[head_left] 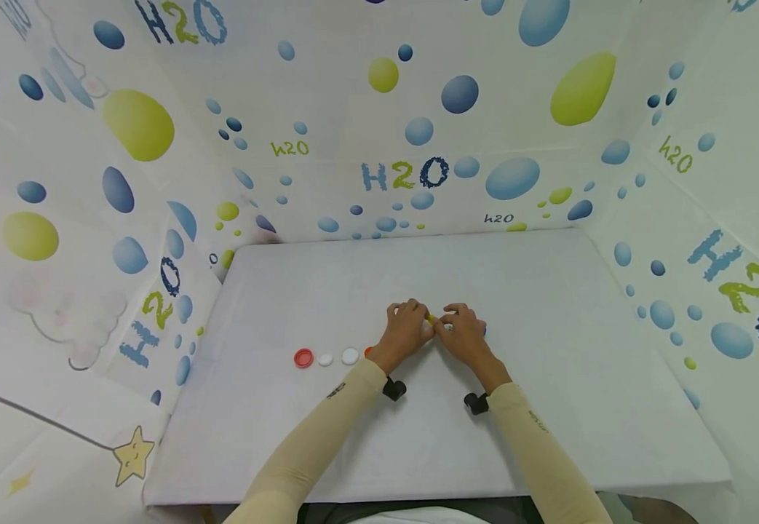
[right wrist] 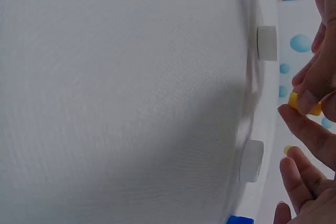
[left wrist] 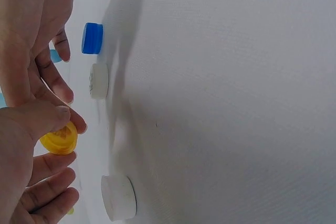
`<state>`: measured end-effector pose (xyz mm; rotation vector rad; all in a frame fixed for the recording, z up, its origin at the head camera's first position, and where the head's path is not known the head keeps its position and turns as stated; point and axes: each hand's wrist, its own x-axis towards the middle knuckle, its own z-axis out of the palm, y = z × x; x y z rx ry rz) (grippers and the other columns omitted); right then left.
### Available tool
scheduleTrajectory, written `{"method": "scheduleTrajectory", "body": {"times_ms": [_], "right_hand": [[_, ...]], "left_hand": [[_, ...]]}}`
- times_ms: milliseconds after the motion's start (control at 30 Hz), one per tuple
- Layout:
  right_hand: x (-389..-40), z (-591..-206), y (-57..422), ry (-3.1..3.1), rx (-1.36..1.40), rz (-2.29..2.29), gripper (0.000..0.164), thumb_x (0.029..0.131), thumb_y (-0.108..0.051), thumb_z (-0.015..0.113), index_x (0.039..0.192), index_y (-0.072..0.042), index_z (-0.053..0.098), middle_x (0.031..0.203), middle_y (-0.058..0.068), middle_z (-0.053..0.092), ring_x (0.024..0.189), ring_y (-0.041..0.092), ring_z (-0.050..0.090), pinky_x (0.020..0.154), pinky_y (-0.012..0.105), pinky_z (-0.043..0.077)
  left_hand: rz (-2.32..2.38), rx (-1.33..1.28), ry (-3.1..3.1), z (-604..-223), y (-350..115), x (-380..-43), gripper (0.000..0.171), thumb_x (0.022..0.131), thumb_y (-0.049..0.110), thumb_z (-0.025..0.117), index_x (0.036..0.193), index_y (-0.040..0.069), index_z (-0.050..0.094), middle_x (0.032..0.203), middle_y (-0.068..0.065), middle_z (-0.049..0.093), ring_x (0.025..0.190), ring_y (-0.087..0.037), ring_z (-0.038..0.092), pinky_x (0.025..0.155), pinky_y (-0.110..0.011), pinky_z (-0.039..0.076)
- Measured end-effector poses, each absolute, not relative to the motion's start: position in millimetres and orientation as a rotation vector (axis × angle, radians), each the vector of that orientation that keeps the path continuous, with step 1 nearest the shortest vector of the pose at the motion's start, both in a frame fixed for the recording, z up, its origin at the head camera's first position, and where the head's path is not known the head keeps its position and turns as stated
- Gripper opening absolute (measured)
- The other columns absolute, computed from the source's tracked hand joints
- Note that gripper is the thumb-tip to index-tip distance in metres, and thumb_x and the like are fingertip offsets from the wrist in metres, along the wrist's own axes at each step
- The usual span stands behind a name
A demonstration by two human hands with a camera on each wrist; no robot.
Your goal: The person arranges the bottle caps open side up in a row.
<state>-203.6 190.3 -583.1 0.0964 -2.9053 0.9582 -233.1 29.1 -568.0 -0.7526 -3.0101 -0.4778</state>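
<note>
A yellow bottle cap (left wrist: 59,140) is raised between both hands, over the table. My left hand (head_left: 407,329) holds it with the thumb across its face, the other fingers spread below in the left wrist view. From the opposite side my right hand (head_left: 464,336) pinches its edge between index finger and thumb, the remaining fingers loosely bent. Close to the right hand, a white cap (left wrist: 98,81) and a blue cap (left wrist: 93,39) stand on the cloth. Another white cap (right wrist: 267,43) lies on the left hand's side.
Left of the hands, a row on the white-covered table (head_left: 549,422) includes a red cap (head_left: 303,357), a small white cap (head_left: 325,359), a larger white cap (head_left: 350,356) and an orange cap (head_left: 369,351) partly behind the left wrist. Patterned sheets (head_left: 327,94) hang around the table.
</note>
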Motion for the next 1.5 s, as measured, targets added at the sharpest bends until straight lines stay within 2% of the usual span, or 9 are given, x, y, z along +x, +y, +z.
{"method": "scheduleTrajectory", "body": {"times_ms": [133,267,433,767,1100,1500], "right_hand": [[-204,-584,190,-2.894,0.093,0.939,0.036,0.108,-0.035,0.058,0.115,-0.006,0.08,0.142,0.017,0.061,0.124,0.042,0.059,0.093,0.064,0.041],[-204,-584,191,-2.881,0.142,0.882,0.031,0.107,-0.031,0.062,0.127,-0.011,0.074,0.142,0.018,0.059,0.124,0.043,0.059,0.093,0.064,0.042],[-203,-581,194,-2.894,0.256,0.803,0.035,0.104,-0.025,0.067,0.137,-0.015,0.07,0.147,0.019,0.056,0.123,0.043,0.058,0.091,0.065,0.043],[-202,-579,198,-2.913,0.363,0.71,0.033,0.102,-0.027,0.071,0.133,-0.016,0.07,0.149,0.017,0.055,0.127,0.041,0.056,0.092,0.063,0.043],[-205,-589,197,-3.004,0.288,0.758,0.028,0.107,-0.028,0.064,0.133,-0.017,0.066,0.154,0.015,0.05,0.134,0.043,0.051,0.097,0.063,0.038],[-207,-592,197,-3.0,0.272,0.743,0.028,0.106,-0.027,0.066,0.131,-0.014,0.07,0.154,0.015,0.051,0.136,0.04,0.05,0.1,0.063,0.037]], "left_hand": [[-0.466,-0.762,-3.012,-568,29,-234,0.033,0.102,0.039,0.069,0.12,0.011,0.069,0.127,-0.007,0.065,0.123,-0.027,0.063,0.113,-0.051,0.038],[-0.465,-0.773,-3.026,-567,28,-237,0.034,0.101,0.037,0.07,0.122,0.01,0.069,0.128,-0.008,0.064,0.125,-0.027,0.062,0.113,-0.051,0.038],[-0.455,-0.792,-3.037,-563,26,-238,0.035,0.101,0.036,0.072,0.123,0.009,0.068,0.127,-0.008,0.063,0.124,-0.026,0.062,0.113,-0.05,0.038],[-0.474,-0.82,-3.08,-562,27,-240,0.036,0.101,0.032,0.072,0.126,0.006,0.067,0.129,-0.009,0.064,0.124,-0.027,0.062,0.114,-0.051,0.036],[-0.539,-0.799,-3.103,-566,24,-240,0.034,0.101,0.033,0.072,0.122,0.006,0.069,0.13,-0.01,0.064,0.128,-0.029,0.061,0.116,-0.052,0.034],[-0.49,-0.774,-3.119,-571,25,-242,0.035,0.101,0.036,0.073,0.123,0.008,0.07,0.131,-0.009,0.065,0.128,-0.028,0.061,0.116,-0.052,0.035]]}}
